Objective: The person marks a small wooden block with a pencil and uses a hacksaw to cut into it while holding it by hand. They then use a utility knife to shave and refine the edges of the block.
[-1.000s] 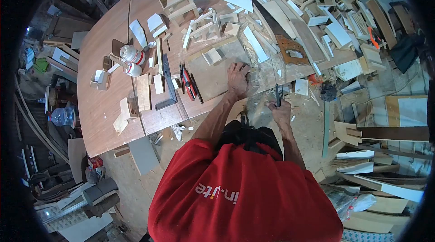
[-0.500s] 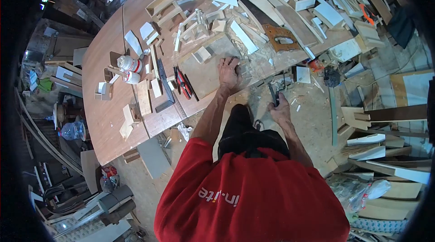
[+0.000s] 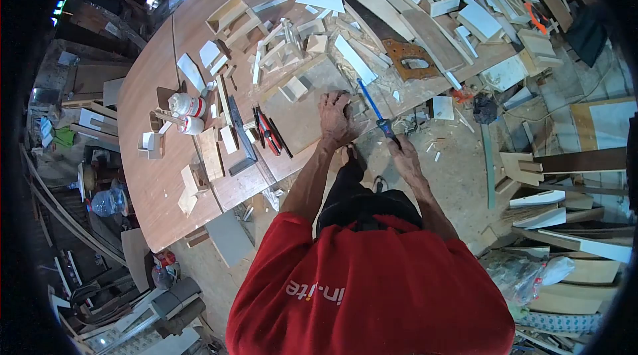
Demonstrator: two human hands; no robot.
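My left hand [image 3: 335,116] presses down near the table's front edge, fingers curled over a small wood piece [image 3: 359,109] that it mostly hides. Beneath it lies a flat board [image 3: 292,112]. My right hand [image 3: 403,154] grips the dark handle of a slim blue hacksaw [image 3: 374,106], seen almost edge-on. Its blue length reaches across the table edge, just right of my left hand. A small open wooden box piece [image 3: 294,88] sits on the board. Left of the board are red-handled pliers [image 3: 271,135].
A handsaw with a wooden handle [image 3: 411,59] lies among offcuts at the table's right. White glue bottles [image 3: 187,105] stand at the left, near a try square [image 3: 242,135]. Wood scraps [image 3: 531,162] crowd the floor on the right.
My right hand has raised the hacksaw from below the table edge, swinging its blue length up and forward beside my left hand. The left hand stays nearly in place on the wood.
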